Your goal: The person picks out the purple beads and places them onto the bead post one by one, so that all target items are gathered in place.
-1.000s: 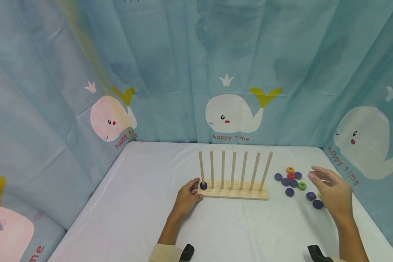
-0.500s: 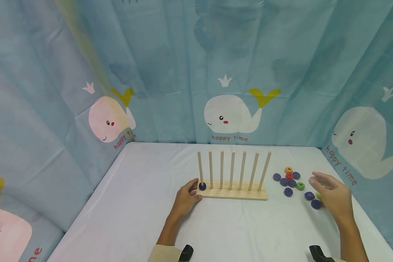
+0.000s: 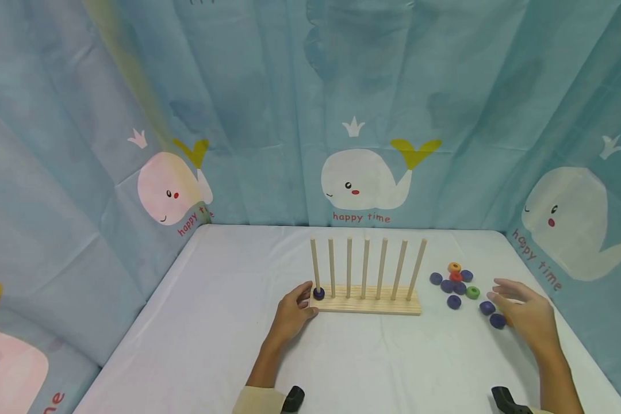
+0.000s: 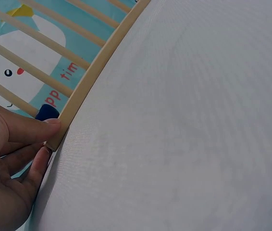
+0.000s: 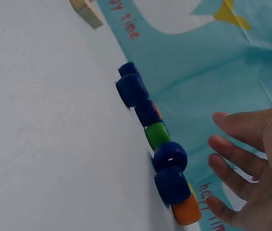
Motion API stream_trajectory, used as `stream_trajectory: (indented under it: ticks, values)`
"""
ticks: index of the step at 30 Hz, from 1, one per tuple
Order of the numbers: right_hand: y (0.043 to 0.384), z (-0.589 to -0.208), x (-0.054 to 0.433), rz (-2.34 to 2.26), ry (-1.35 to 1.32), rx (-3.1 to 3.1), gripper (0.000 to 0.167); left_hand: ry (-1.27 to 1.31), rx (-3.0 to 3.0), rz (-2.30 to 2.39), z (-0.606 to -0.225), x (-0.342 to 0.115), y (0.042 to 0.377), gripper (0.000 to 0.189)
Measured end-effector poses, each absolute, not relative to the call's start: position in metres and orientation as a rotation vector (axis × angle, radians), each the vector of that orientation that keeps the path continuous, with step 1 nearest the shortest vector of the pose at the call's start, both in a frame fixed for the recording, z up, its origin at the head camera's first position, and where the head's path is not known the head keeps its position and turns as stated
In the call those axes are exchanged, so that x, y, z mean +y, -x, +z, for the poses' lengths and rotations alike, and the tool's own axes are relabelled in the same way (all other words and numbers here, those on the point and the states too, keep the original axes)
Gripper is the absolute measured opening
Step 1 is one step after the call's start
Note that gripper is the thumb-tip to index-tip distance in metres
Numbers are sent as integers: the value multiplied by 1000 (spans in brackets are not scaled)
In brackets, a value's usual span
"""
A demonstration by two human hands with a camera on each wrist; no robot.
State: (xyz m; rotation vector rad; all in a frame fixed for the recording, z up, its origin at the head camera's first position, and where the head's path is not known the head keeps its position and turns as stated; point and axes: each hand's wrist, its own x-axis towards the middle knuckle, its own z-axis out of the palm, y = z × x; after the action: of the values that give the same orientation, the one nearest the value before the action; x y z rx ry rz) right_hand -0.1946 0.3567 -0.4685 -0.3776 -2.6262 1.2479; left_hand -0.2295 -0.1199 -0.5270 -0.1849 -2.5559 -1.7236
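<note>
A wooden peg stand (image 3: 367,303) with a row of upright pegs sits on the white table. My left hand (image 3: 292,313) holds its left end, thumb at the front edge of the base. One dark blue bead (image 3: 318,294) is at the bottom of the leftmost peg. To the right, my right hand (image 3: 530,316) hovers with fingers apart, holding nothing. Beside it lie two dark blue beads (image 3: 497,321); an orange bead (image 5: 187,211) shows below them in the right wrist view. A green bead (image 3: 472,292) lies among several others farther back.
Behind the green bead are a red bead (image 3: 455,277), an orange-yellow bead (image 3: 453,267) and several blue beads (image 3: 436,279). The white tabletop (image 3: 212,299) ends at a light blue curtain (image 3: 269,144) with whale prints.
My right hand has lowered slightly toward the near beads and now covers a yellow-green bead seen earlier. The left hand stays on the stand. The whole view has shifted slightly.
</note>
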Motion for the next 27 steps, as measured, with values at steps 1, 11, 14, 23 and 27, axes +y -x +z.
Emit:
stream_trajectory:
  ticks: [1, 11, 14, 23, 27]
  values:
    - [195, -469, 358, 1244, 379, -2649, 66, 183, -2556, -1725, -527, -120, 229, 64]
    - [200, -483, 366, 1123, 382, -2770, 67, 196, -2544, -1738, -526, -121, 230, 64]
    - [202, -486, 368, 1101, 384, -2793, 69, 183, -2548, -1731, -526, -120, 230, 64]
    - [204, -490, 370, 1021, 400, -2874, 71, 164, -2566, -1732, -527, -119, 230, 65]
    - [205, -491, 371, 941, 391, -2866, 68, 180, -2552, -1732, -527, -119, 231, 65]
